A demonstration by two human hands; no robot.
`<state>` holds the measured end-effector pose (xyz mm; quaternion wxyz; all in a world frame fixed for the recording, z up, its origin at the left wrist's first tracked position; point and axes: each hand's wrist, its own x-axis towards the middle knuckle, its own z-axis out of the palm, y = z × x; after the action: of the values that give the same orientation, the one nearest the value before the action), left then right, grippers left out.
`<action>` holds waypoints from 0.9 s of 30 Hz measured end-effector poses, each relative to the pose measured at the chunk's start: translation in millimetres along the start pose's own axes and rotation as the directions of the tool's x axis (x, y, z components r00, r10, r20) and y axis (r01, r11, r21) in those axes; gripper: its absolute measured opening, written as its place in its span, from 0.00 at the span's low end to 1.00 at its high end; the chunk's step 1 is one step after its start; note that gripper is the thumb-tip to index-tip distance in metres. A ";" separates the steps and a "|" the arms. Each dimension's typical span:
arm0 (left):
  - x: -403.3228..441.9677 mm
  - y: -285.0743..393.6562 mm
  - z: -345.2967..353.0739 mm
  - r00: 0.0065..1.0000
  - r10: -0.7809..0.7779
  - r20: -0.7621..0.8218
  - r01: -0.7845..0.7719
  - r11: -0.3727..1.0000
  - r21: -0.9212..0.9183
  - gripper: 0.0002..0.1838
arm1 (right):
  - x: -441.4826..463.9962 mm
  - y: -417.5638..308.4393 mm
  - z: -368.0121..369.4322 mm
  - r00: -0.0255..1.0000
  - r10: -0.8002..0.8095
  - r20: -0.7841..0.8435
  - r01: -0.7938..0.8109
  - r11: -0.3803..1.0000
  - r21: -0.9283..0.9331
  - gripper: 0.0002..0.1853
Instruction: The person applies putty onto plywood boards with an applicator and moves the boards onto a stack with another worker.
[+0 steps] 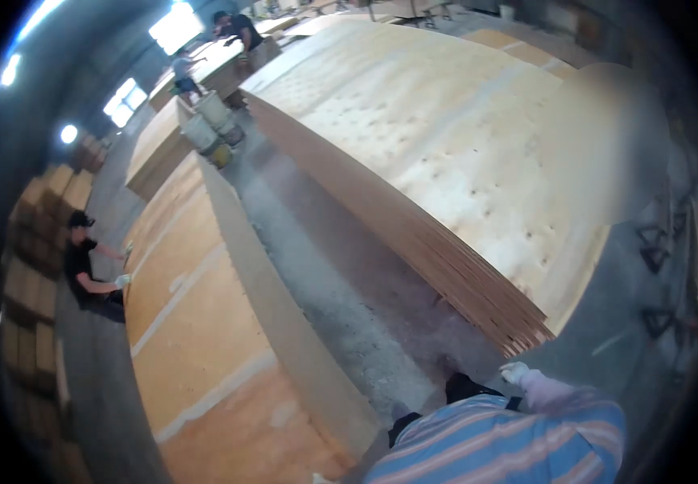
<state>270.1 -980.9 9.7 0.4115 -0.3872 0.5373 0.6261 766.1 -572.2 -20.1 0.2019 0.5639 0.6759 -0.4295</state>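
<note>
My right hand, in a white glove, is near the front corner of a tall stack of pale plywood sheets. Its fingers look loosely extended, and nothing shows in them; contact with the stack cannot be made out. Only a sliver of my left hand, also gloved in white, appears at the bottom edge, beside the near end of a stack of orange-brown plywood. Its fingers are cut off by the frame. Pale filler strips cross the top sheet of this stack.
A dusty aisle runs between both stacks. Across the orange-brown stack, a gloved co-worker leans at its edge. Buckets stand at the aisle's far end, near two more people. Stacked boards line the left; a blurred patch hides part of the right.
</note>
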 end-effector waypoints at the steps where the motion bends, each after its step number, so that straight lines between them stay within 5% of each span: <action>1: -4.2 -3.3 3.4 1.000 0.008 0.017 -0.007 1.000 -0.012 0.31 | 9.9 -18.0 -18.2 0.997 -0.018 -0.072 0.024 0.997 0.080 0.22; 3: -7.8 -11.8 13.7 0.998 0.004 0.070 -0.001 0.999 -0.042 0.31 | 54.4 -31.3 -19.5 0.988 -0.038 -0.150 0.089 0.932 0.351 0.21; 6: 8.7 -40.6 48.2 0.977 -0.053 0.208 0.061 0.998 -0.032 0.32 | 81.7 -73.4 -27.1 0.991 -0.087 -0.099 0.123 0.877 0.464 0.20; 8: 37.7 -63.4 84.9 0.970 -0.120 0.212 0.104 0.991 0.083 0.32 | 78.2 -90.6 -31.2 0.993 -0.093 -0.069 0.114 0.897 0.427 0.19; 11: 91.5 -91.8 142.3 0.988 -0.144 -0.049 0.151 0.893 0.423 0.28 | 78.7 -122.6 -12.5 0.972 -0.218 -0.091 0.234 0.942 0.239 0.18; 12: 84.7 -96.3 171.0 0.991 -0.134 0.026 0.113 0.911 0.397 0.26 | 81.4 -120.2 -14.0 0.956 -0.273 -0.105 0.286 0.948 0.137 0.18; 14: 77.1 -95.5 195.9 0.922 0.118 0.370 -0.380 0.470 0.796 0.25 | 54.4 -149.7 -15.3 0.906 -0.403 -0.125 0.409 0.912 0.022 0.18; 15: 78.3 -89.0 204.1 0.812 0.168 0.559 -0.580 0.128 0.804 0.24 | 49.7 -166.6 -10.1 0.943 -0.323 -0.077 0.331 0.903 0.272 0.18; 16: 73.8 -77.1 212.2 0.777 0.145 0.613 -0.627 0.097 0.773 0.24 | 48.5 -181.5 -4.0 0.967 -0.255 -0.003 0.222 0.837 0.501 0.19; 18: 46.6 -48.5 202.8 0.713 0.112 0.692 -0.699 0.035 0.714 0.25 | 67.9 -201.4 12.4 0.965 -0.257 0.049 0.180 0.787 0.590 0.20; 22: 133.1 -57.9 95.5 0.773 0.455 0.441 -0.570 0.193 0.799 0.21 | 70.2 -272.6 39.1 0.947 -0.178 0.267 -0.031 0.777 0.628 0.24; 25: 128.8 -50.8 -19.9 0.791 0.589 0.165 -0.370 0.246 0.896 0.18 | 93.5 -305.8 74.9 0.932 -0.239 0.273 0.105 0.898 0.428 0.29; 27: 91.8 -47.6 -97.0 0.720 0.693 0.038 -0.256 0.215 0.943 0.16 | 206.7 -272.5 143.1 0.927 -0.323 0.189 0.279 0.934 0.225 0.34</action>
<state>285.4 -1063.9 -104.2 0.2141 -0.0255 0.9486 0.2318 422.5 -564.8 -159.1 0.1519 0.4182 0.6825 -0.5799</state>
